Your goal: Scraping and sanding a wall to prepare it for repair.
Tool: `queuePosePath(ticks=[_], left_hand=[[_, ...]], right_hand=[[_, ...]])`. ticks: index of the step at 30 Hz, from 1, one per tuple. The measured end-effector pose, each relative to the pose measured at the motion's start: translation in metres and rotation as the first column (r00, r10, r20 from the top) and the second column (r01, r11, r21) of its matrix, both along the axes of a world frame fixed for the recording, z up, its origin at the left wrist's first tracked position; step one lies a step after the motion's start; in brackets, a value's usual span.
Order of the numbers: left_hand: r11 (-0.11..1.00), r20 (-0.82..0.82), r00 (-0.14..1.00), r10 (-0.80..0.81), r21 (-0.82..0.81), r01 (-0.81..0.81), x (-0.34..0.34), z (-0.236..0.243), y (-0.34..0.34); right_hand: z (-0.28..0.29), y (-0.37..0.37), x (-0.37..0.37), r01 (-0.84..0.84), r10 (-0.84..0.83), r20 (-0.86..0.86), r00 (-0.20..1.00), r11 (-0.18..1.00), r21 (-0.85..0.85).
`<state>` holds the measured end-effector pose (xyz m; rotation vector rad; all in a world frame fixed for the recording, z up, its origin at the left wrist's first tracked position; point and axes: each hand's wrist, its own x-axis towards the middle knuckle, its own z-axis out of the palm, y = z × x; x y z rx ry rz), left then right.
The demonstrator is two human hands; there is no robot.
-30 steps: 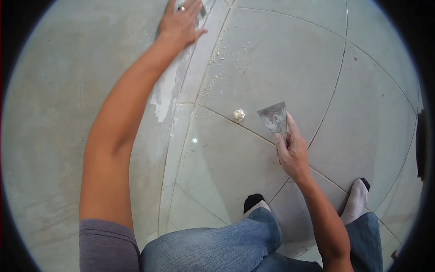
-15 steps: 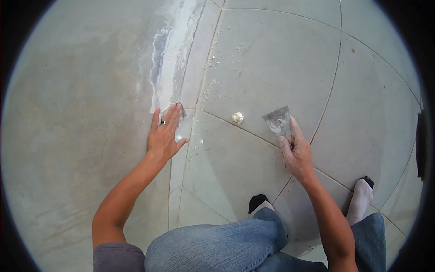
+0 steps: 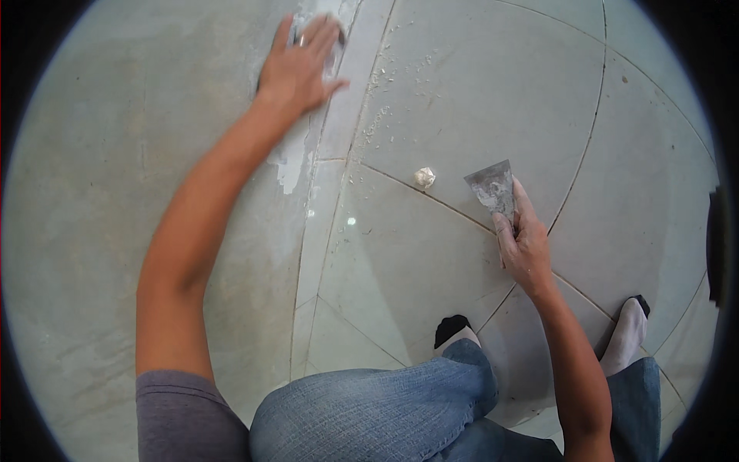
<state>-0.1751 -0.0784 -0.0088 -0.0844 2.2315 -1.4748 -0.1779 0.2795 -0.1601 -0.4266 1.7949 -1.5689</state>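
Note:
My left hand [image 3: 299, 74], blurred, is stretched over a white filler-covered strip [image 3: 289, 171] at the upper left, its fingers and thumb apart. A small dark grey thing [image 3: 339, 37] shows at its fingertips, mostly hidden. My right hand [image 3: 526, 250] grips a putty knife, its flat, smeared steel blade [image 3: 486, 179] pointing toward the top left. A small lumpy off-white ball [image 3: 425, 177] lies on the tiled floor [image 3: 485, 85] left of the blade.
Pale crumbs [image 3: 377, 115] are scattered along the narrow tile border [image 3: 331, 138]. A mottled floor surface [image 3: 100, 192] spreads to the left. My jeans [image 3: 369, 416] and socked feet [image 3: 623, 331] occupy the bottom. A dark object [image 3: 713, 246] stands at the right edge.
My left hand swept down along the filler strip half a second ago and is now back near the top. The putty knife in my right hand sits slightly higher and further right in view.

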Motion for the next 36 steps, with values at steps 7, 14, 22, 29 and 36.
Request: queuePosePath(ticks=[7,14,22,29,36], left_hand=[[0.955,0.29,0.927,0.237,0.107,-0.278,0.195,0.006,0.077],[0.934,0.189,0.939,0.288,0.162,-0.319,0.2,0.017,0.078],[0.993,-0.072,0.996,0.055,0.112,-0.047,0.007,-0.028,0.005],[0.999,-0.179,0.983,0.044,-0.005,-0.045,-0.115,-0.024,-0.019],[0.995,0.015,0.995,0.096,0.012,-0.096,-0.056,-0.019,0.009]], right_hand=[[-0.001,0.006,-0.001,-0.08,0.078,0.026,0.997,0.994,0.072],[-0.002,0.004,0.002,-0.13,0.134,-0.064,0.989,0.989,0.069],[0.008,0.003,0.002,-0.138,0.156,-0.102,0.982,0.977,0.164],[0.0,0.007,-0.001,-0.156,0.169,-0.165,0.972,0.984,0.087],[0.0,0.011,-0.003,-0.208,0.217,-0.124,0.968,0.975,0.08]])
